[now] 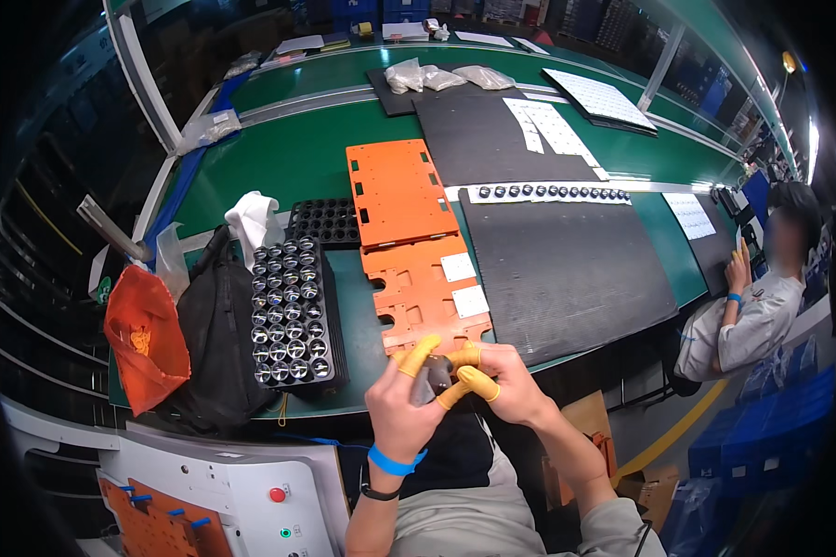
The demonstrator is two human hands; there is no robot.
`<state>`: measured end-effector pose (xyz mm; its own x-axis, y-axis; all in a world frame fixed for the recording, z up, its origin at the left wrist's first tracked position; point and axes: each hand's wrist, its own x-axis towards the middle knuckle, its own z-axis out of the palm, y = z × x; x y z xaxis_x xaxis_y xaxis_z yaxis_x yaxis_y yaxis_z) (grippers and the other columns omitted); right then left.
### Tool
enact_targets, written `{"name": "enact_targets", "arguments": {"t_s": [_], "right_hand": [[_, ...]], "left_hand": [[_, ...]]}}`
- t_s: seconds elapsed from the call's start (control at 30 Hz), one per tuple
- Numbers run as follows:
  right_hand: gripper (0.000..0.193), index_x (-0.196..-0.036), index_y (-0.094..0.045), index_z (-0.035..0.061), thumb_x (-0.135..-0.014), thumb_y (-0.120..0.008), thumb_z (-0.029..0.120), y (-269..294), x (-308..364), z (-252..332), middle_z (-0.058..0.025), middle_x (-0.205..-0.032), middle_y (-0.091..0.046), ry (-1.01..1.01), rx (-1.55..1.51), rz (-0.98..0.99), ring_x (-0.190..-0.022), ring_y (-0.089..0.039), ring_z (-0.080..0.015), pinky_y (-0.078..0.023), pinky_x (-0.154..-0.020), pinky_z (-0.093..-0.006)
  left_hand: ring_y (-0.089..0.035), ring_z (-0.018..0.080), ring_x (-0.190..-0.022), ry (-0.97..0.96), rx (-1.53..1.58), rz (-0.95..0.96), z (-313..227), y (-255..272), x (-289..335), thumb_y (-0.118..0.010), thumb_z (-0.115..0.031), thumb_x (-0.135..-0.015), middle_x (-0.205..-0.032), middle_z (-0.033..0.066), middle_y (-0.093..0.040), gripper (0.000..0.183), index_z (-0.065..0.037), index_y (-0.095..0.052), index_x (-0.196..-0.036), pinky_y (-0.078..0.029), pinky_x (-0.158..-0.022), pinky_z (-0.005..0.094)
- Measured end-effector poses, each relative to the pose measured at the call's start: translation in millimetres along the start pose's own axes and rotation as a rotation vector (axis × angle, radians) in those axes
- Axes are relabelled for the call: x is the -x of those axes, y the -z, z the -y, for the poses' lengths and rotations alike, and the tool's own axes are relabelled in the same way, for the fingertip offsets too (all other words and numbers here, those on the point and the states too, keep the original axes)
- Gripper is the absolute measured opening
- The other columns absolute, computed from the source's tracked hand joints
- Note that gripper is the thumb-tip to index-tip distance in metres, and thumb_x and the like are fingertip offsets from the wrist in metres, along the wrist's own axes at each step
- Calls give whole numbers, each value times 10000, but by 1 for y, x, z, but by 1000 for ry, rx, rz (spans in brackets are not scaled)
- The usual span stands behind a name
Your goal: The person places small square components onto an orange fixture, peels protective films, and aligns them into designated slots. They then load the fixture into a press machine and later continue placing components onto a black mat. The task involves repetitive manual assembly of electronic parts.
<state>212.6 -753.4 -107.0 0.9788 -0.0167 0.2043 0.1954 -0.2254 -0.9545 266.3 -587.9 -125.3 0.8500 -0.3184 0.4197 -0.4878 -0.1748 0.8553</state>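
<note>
My left hand [404,397] and my right hand [509,382] meet at the near edge of the bench, with yellow finger cots on several fingers. Between their closed fingers is a small dark grey part with a glossy face [437,375]; its exact kind is hard to make out. Just beyond my hands lies an orange fixture, its lower plate [418,302] carrying two small white labelled sheets [457,267]. Its upper plate [401,190] is folded back flat. To the left stands a black tray [336,357] full of shiny round lens-like pieces [291,311].
Behind that tray is another black tray [325,221]. A red bag [147,339] and black bag [215,334] hang at the left edge. A white strip with round black pieces [550,194] lies by a black mat [567,269]. Another person [748,316] sits at right.
</note>
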Motion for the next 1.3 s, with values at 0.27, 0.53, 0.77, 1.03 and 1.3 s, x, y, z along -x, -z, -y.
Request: {"name": "enact_targets", "arguments": {"t_s": [0.27,0.53,0.77,1.03,1.3], "right_hand": [[244,-993,-729,-28,-818,-782,133,10,0,-11,-113,-722,-632,2,353,-217,-616,-580,-168,-433,-547,-322],[209,-840,-654,-74,-885,-721,119,45,-5,-17,-72,-669,-555,-187,438,-346,-645,-462,-102,-390,-578,-304],[341,-740,-684,-31,-954,-690,235,85,-9,-48,40,-612,-522,-520,265,-42,-583,-419,-35,-316,-509,-257],[358,-743,-666,-23,-993,-601,225,90,-36,-37,3,-564,-541,-726,258,297,-461,-452,-56,-341,-430,-259],[409,-706,-659,-14,-1000,-611,266,101,-42,-49,-8,-541,-538,-755,287,415,-446,-455,-68,-340,-426,-268]], "left_hand": [[-712,296,-791,-103,-274,-3,3,-33,-3,-851,-166,-694,-970,114,-708,583,-76,-679,-1243,-563,-671,372],[-686,315,-870,-135,-406,151,24,-31,-18,-823,-318,-765,-992,173,-678,768,1,-544,-1405,-548,-707,408],[-650,294,-854,-301,-511,180,33,-23,-25,-798,-272,-793,-957,124,-639,625,-38,-609,-1340,-522,-758,405],[-623,279,-923,-408,-572,221,40,-29,-19,-747,-218,-835,-980,120,-617,446,-27,-673,-1231,-509,-813,387],[-606,266,-909,-382,-572,252,40,-32,-15,-741,-211,-841,-986,115,-611,420,-21,-679,-1210,-508,-819,378]]}}
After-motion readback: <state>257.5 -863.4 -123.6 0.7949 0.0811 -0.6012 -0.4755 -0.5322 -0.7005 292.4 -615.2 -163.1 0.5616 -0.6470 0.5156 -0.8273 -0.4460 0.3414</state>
